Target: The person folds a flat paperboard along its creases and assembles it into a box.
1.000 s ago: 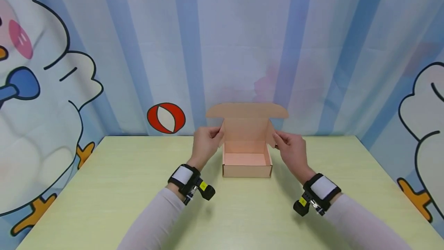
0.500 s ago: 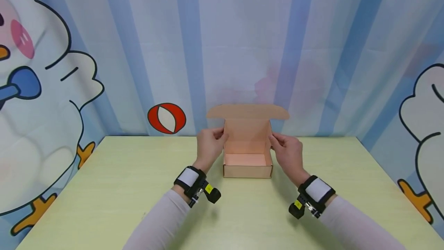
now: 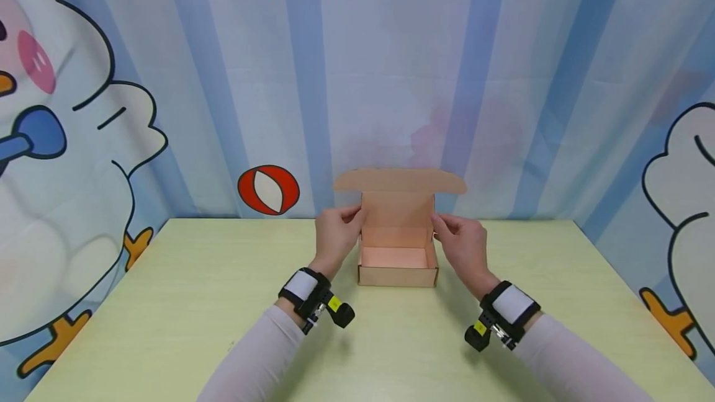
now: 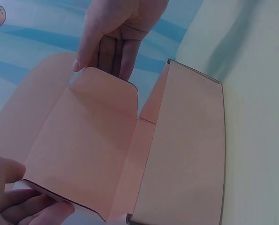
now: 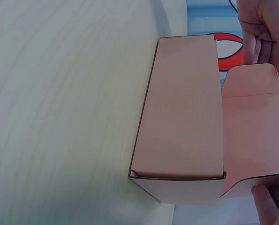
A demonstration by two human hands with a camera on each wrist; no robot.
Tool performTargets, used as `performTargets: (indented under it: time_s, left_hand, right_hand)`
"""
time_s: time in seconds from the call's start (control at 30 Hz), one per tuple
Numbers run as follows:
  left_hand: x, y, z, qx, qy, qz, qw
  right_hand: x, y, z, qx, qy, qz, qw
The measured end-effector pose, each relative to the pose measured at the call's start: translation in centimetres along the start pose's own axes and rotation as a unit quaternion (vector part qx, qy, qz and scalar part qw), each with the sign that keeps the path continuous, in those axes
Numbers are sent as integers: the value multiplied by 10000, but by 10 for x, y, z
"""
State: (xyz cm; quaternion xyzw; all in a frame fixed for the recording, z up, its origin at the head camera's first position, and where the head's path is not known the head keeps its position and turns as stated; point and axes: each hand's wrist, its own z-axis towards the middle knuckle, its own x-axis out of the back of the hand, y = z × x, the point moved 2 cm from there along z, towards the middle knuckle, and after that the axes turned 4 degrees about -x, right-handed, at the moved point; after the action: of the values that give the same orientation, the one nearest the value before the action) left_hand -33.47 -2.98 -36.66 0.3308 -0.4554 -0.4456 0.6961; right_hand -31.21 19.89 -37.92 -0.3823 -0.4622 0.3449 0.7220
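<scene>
A small brown cardboard box (image 3: 398, 276) stands on the table with its lid (image 3: 398, 216) raised upright at the back. The lid's long rounded front flap (image 3: 400, 180) juts out at the top. My left hand (image 3: 337, 234) pinches the lid's left side flap between thumb and fingers. On the other side my right hand (image 3: 462, 247) pinches the right side flap (image 5: 256, 183) the same way. Both side flaps are folded forward, as the left wrist view shows around the lid panel (image 4: 83, 136). The part of the box's inside that shows has a bare cardboard floor.
A pale yellow-green table (image 3: 223, 303) lies under the box. Right behind it hangs a blue striped curtain (image 3: 380, 79) printed with white cartoon ducks and a red ball (image 3: 269, 190). Each wrist wears a black strap with a small camera.
Both hands have moved inward, swinging the lid's side flaps from spread outward to folded forward. The lid's top flap sits slightly lower; the box base has hardly moved.
</scene>
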Motion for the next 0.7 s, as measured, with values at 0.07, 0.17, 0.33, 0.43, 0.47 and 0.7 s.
performTargets:
  time_s: [0.07,0.17,0.33,0.43,0.47,0.7]
  left_hand:
    - [0,-1,0,42,-13,-107,9999]
    - [1,-2,-2,159,-76,-214,9996]
    - [3,-5,-4,468,-191,-514,9974]
    - [4,-6,-5,580,-235,-687,9957]
    - [4,-7,-6,596,-254,-732,9952]
    - [7,-16,-14,586,-499,-1123,9907]
  right_hand:
    - [0,1,1,-74,9,148,9999]
    - [1,1,0,-120,3,253,9996]
    - [2,1,0,-117,-67,369,9992]
    - [3,3,-1,-126,-197,486,9985]
    - [4,3,-2,-130,-261,526,9982]
    - [9,11,-7,-173,-898,820,9924]
